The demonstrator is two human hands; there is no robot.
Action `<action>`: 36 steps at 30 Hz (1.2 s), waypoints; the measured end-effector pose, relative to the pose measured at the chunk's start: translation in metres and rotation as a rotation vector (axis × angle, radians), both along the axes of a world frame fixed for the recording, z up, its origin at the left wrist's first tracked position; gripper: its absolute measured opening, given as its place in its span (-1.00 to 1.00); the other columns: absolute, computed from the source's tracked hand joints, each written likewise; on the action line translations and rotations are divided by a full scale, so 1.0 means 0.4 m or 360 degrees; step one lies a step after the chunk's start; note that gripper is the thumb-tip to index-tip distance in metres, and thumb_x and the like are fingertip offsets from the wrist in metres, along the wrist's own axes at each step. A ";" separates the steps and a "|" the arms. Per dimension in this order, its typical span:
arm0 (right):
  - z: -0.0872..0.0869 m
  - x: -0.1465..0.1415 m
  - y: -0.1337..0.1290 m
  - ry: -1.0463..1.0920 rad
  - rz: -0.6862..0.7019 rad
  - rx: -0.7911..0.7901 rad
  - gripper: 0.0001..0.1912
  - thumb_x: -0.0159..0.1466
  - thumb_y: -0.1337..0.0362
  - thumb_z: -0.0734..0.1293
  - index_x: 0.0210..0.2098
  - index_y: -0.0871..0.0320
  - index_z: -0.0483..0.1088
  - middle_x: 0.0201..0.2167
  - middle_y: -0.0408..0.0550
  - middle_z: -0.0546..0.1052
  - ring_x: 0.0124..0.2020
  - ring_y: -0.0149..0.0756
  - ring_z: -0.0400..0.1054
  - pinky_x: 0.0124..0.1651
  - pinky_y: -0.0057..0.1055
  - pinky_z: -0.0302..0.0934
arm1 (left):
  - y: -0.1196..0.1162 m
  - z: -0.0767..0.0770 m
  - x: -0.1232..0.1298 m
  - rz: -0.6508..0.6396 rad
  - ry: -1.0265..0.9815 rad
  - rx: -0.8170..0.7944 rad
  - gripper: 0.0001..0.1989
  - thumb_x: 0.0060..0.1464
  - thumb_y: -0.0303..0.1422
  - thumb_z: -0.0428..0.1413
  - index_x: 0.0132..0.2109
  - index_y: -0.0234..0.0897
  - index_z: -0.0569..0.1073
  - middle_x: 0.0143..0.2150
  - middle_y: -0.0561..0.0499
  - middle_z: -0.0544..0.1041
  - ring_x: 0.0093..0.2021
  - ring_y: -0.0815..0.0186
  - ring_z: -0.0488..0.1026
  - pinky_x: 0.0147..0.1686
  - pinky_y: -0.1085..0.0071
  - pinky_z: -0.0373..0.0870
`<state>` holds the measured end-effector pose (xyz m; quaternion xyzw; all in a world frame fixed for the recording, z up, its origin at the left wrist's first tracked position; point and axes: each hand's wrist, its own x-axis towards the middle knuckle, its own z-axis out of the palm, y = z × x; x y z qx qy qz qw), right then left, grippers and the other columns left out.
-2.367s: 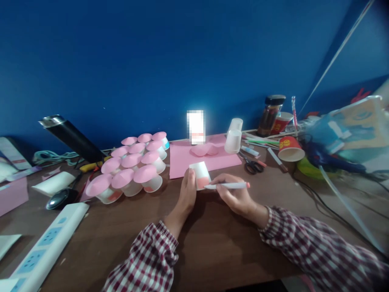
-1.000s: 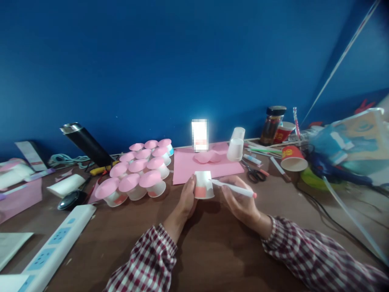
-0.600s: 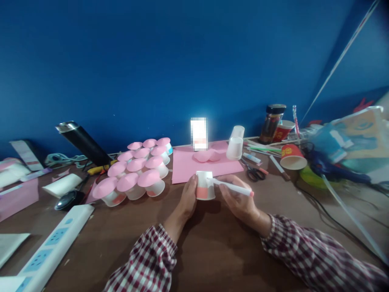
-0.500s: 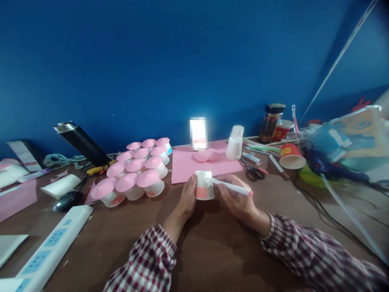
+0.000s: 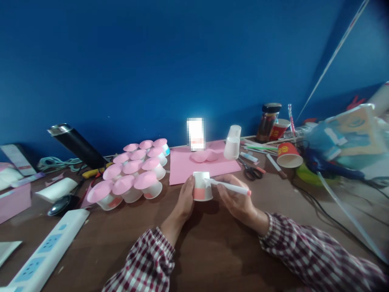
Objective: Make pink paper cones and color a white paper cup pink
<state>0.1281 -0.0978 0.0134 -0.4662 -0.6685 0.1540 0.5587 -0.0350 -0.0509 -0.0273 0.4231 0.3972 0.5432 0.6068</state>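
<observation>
My left hand (image 5: 185, 197) grips the left side of a small white paper cup (image 5: 203, 187) with an orange-pink patch low on its wall. The cup is upside down, its wide rim toward me. In my right hand (image 5: 235, 200) is a white marker pen (image 5: 231, 187) with a reddish end, its tip touching or very near the cup's wall. Behind the cup lies a pink paper sheet (image 5: 179, 166), with pink paper discs (image 5: 203, 156) on it. A stack of white cups (image 5: 232, 148) stands at that sheet's right side.
Several cups topped with pink paper cones (image 5: 124, 184) stand in rows at left. Beyond them are a black flask (image 5: 80, 144), a mouse (image 5: 63, 204) and a power strip (image 5: 50, 247). Scissors (image 5: 253, 171), a red cup (image 5: 288, 155), a jar (image 5: 268, 123) and a blue glue gun (image 5: 331, 167) lie rightward.
The whole view has shifted slightly, so things appear a little farther left. My hands keep nearly the same hold on the cup and marker.
</observation>
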 end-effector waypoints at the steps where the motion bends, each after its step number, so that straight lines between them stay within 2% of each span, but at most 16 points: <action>1: 0.000 0.000 0.000 -0.0001 -0.0005 0.0003 -0.92 0.23 0.33 0.29 -0.26 0.14 0.39 -0.37 -0.08 0.53 -0.39 -0.32 0.42 -0.29 -0.43 0.32 | 0.000 0.001 0.001 -0.0005 0.0001 0.0001 -0.56 0.05 -0.04 0.07 -0.10 -0.33 0.47 -0.11 -0.11 0.54 -0.01 0.11 0.40 0.00 0.21 0.28; 17: 0.005 0.000 -0.001 -0.0006 -0.0007 0.0003 -0.92 0.22 0.32 0.29 -0.28 0.15 0.40 -0.38 -0.07 0.54 -0.39 -0.31 0.43 -0.29 -0.42 0.33 | -0.002 0.000 -0.001 0.0013 -0.0009 -0.0029 -0.56 0.04 -0.04 0.08 -0.13 -0.32 0.49 -0.16 -0.10 0.56 0.00 0.09 0.40 0.03 0.20 0.26; 29: 0.005 0.000 -0.002 0.0000 0.0029 -0.0039 -0.91 0.24 0.30 0.28 -0.26 0.15 0.40 -0.39 -0.06 0.53 -0.41 -0.31 0.42 -0.34 -0.42 0.34 | -0.008 0.026 0.006 -0.0046 0.0048 0.0042 -0.56 0.07 -0.03 0.04 -0.12 -0.31 0.48 -0.14 -0.10 0.55 0.04 0.11 0.36 0.08 0.21 0.19; 36: 0.009 0.000 -0.002 -0.0018 0.0024 -0.0039 -0.91 0.24 0.30 0.28 -0.27 0.14 0.39 -0.39 -0.06 0.54 -0.42 -0.31 0.42 -0.34 -0.42 0.33 | -0.008 0.023 0.005 -0.0030 0.0008 0.0024 -0.59 0.06 -0.05 0.06 -0.15 -0.30 0.49 -0.13 -0.09 0.55 0.03 0.11 0.37 0.07 0.23 0.20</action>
